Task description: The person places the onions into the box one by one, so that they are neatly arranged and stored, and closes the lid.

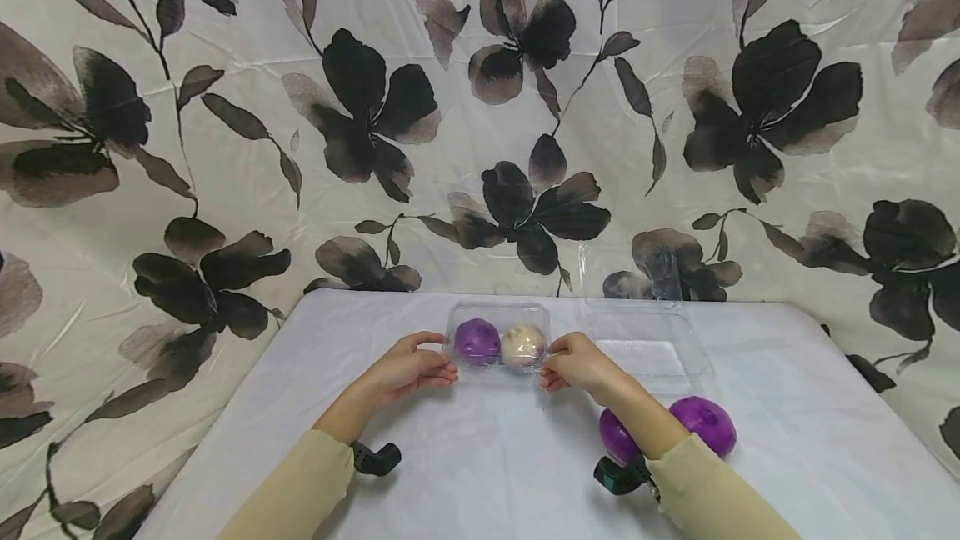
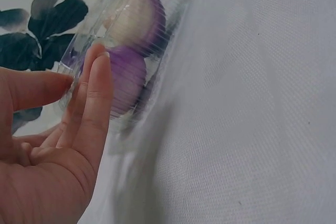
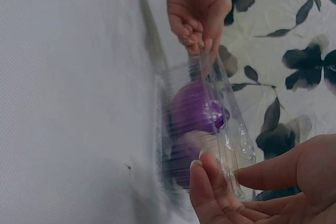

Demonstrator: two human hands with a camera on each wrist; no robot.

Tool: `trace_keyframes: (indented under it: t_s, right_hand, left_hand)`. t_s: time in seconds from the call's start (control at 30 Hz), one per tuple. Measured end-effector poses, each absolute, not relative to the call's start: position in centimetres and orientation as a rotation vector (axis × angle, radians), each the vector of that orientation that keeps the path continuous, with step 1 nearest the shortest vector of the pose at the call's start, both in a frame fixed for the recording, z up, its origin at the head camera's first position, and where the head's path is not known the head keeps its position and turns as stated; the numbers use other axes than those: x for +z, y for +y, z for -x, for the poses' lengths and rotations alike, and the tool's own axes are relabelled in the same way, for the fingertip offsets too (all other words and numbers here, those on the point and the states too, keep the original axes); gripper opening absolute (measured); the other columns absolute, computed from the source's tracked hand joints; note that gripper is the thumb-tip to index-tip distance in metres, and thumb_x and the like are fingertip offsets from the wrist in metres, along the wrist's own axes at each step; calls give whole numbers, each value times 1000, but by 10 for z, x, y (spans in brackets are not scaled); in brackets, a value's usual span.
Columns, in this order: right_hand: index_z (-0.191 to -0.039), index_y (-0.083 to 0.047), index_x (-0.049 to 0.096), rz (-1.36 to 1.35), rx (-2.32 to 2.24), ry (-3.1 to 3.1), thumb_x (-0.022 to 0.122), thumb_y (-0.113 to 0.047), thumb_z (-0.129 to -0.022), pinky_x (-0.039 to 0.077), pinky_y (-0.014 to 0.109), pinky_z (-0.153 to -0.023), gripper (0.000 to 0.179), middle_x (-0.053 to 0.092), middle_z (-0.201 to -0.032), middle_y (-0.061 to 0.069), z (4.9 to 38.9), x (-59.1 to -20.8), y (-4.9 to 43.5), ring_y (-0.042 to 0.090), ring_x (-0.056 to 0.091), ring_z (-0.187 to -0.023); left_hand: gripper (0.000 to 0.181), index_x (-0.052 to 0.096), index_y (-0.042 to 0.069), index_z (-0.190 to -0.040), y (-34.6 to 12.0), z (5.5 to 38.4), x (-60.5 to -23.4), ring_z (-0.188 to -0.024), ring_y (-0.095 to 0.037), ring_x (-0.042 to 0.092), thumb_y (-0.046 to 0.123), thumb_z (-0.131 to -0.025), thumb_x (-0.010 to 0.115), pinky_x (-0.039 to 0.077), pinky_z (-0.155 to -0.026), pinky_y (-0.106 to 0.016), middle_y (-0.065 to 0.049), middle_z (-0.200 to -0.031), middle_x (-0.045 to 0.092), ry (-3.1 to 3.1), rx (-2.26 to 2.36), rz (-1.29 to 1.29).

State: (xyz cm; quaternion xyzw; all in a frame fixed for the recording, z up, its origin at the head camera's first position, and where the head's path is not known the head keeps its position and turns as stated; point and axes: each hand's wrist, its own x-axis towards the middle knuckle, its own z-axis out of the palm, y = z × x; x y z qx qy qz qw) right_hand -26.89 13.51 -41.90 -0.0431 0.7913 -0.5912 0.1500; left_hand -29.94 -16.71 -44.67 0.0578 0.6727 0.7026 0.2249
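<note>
A clear plastic clamshell container (image 1: pixel 498 311) with its lid down stands at the far middle of the table. Inside it lie a round purple ball (image 1: pixel 477 342) and, to its right, a cream ball (image 1: pixel 522 346) with purple on its side. My left hand (image 1: pixel 415 369) pinches the container's left end between thumb and fingers. At the opposite end, my right hand (image 1: pixel 580 363) pinches the rim the same way. Both wrist views show the fingertips at the rim, with the purple ball (image 2: pixel 126 77) and the cream ball (image 3: pixel 202 142) seen through ribbed plastic walls.
A second clear container (image 1: pixel 693 348) lies open to the right, its transparent lid (image 1: pixel 633 273) raised against the floral cloth (image 1: pixel 525 107). Two purple balls, one on the right (image 1: pixel 703 425), sit by my right forearm, which partly covers the other. White cloth (image 1: pixel 480 473) covers the table.
</note>
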Motion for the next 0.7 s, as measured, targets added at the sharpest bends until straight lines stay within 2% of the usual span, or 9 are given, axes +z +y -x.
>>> trace_keyframes:
  t_s: [0.7]
  right_hand:
    - [-128, 26, 42, 107, -1700, 2302, 46, 10, -96, 63, 32, -64, 35, 66, -86, 28, 271, -420, 135, 16, 63, -64]
  left_hand:
    - [53, 26, -10, -148, -168, 299, -447, -87, -20, 73, -3, -101, 49, 62, -85, -34, -15, -96, 71, 1852, 1935, -167]
